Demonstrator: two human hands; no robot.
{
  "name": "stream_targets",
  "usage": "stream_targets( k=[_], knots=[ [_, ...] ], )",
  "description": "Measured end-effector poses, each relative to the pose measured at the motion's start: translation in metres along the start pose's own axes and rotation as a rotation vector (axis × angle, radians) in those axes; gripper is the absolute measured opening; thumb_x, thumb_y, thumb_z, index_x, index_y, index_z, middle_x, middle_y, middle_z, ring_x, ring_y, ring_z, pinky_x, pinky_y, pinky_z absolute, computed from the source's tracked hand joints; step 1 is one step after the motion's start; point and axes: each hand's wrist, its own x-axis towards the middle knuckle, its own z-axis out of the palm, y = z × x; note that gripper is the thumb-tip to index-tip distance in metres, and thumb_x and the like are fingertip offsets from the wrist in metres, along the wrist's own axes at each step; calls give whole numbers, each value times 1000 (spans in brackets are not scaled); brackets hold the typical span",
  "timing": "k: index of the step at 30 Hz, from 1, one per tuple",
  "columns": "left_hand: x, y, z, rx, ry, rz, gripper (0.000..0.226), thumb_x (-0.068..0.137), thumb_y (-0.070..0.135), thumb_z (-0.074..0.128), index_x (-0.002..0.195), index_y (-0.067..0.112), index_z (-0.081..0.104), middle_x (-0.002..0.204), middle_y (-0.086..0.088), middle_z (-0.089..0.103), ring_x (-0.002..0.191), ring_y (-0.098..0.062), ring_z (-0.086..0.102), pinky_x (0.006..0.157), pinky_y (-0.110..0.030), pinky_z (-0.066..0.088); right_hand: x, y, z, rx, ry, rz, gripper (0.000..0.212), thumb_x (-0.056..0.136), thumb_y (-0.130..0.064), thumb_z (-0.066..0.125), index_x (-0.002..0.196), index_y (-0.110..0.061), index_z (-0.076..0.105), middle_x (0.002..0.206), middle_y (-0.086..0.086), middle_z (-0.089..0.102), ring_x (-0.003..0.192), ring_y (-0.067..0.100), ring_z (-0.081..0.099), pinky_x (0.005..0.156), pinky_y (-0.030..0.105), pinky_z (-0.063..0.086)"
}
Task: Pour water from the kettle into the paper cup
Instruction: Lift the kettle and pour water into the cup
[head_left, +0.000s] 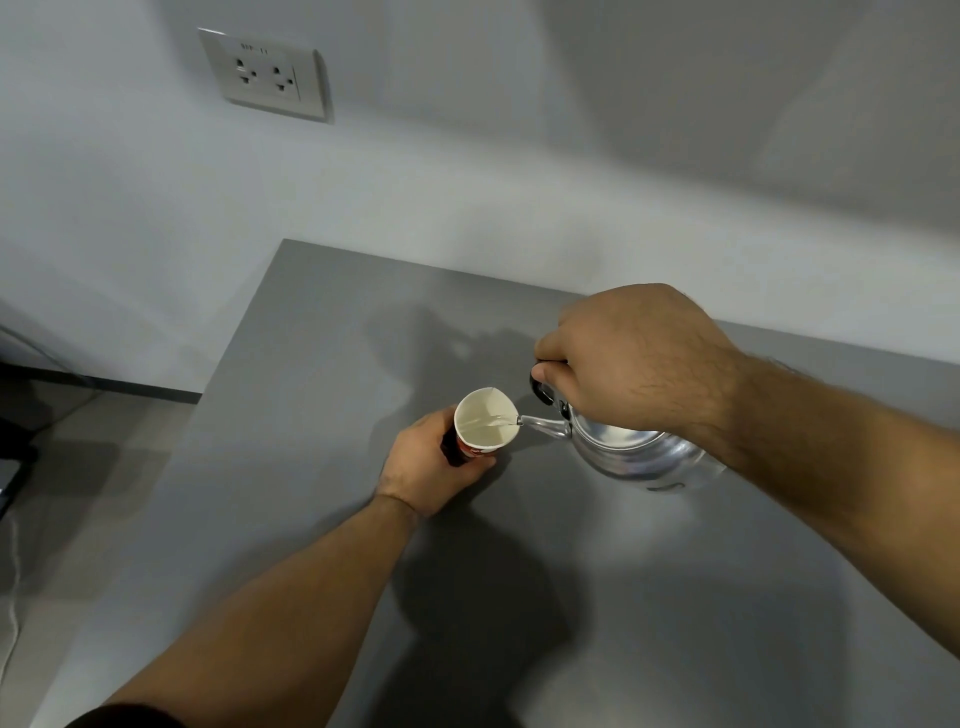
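Note:
A red paper cup (485, 422) with a white inside stands on the grey table (623, 597), a little left of centre. My left hand (428, 470) wraps around its side from the near left. A shiny metal kettle (639, 452) hangs tilted to the right of the cup, its spout tip at the cup's right rim. A thin stream of water runs from the spout into the cup, which holds some water. My right hand (639, 358) grips the kettle's black handle from above and hides most of it.
The table's left edge runs diagonally from the far middle to the near left, with floor beyond it. A white wall with a double socket (265, 75) rises behind the table. A cable lies on the floor at the far left.

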Motion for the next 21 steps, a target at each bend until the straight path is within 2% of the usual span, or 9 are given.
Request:
stream_targets(
  k=[3, 7, 8, 9, 11, 13, 17, 21],
  knots=[
    [0, 0, 0, -7, -3, 8, 63, 64, 51, 87, 122, 35, 68, 111, 16, 72, 101, -9, 67, 89, -27, 55, 3, -1, 0, -16, -19, -10, 42, 108, -41, 36, 105, -24, 75, 92, -5, 62, 81, 18, 58, 52, 27, 16],
    [-1, 0, -1, -5, 7, 30, 61, 66, 47, 89, 122, 32, 69, 112, 13, 74, 102, -13, 69, 91, -31, 57, 8, -2, 9, -46, -10, -39, 43, 108, -41, 36, 102, -24, 75, 89, -4, 66, 74, 16, 49, 50, 28, 12],
    [-1, 1, -1, -6, 5, 31, 62, 65, 48, 88, 122, 32, 69, 110, 15, 72, 101, -12, 69, 91, -31, 57, 10, -2, 14, -27, 5, -34, 41, 106, -41, 38, 99, -24, 76, 88, -4, 66, 73, 17, 52, 50, 27, 18],
    [-1, 1, -1, -5, 5, 32, 62, 65, 50, 87, 121, 32, 69, 109, 17, 70, 101, -11, 68, 90, -30, 56, 13, -2, 19, 10, 10, -20, 39, 105, -41, 41, 97, -24, 76, 87, -3, 67, 75, 19, 58, 53, 26, 31],
    [-1, 1, -1, -3, 8, 37, 63, 64, 52, 85, 121, 32, 68, 110, 16, 71, 101, -11, 68, 90, -30, 56, 18, -1, 27, 92, -12, 19, 36, 102, -39, 46, 94, -22, 77, 89, 2, 70, 80, 26, 66, 71, 37, 54],
    [-1, 0, -1, 10, 9, 42, 64, 66, 51, 86, 123, 31, 68, 115, 10, 74, 103, -14, 69, 91, -31, 56, 23, -1, 35, 119, -5, 32, 35, 99, -38, 48, 89, -21, 77, 84, 3, 70, 77, 28, 67, 76, 42, 58],
    [-1, 0, -2, 16, 16, 65, 63, 67, 50, 87, 124, 30, 68, 116, 7, 76, 105, -16, 69, 89, -26, 51, 27, 0, 41, 89, 33, 40, 35, 95, -40, 50, 77, -23, 74, 72, 1, 67, 64, 27, 64, 67, 41, 59],
    [-1, 2, -2, 7, 24, 78, 64, 65, 50, 85, 124, 30, 69, 116, 7, 76, 105, -15, 69, 90, -25, 51, 31, 0, 44, 45, -10, 40, 35, 94, -41, 48, 74, -25, 73, 68, -1, 65, 61, 25, 63, 65, 39, 59]
  ],
)
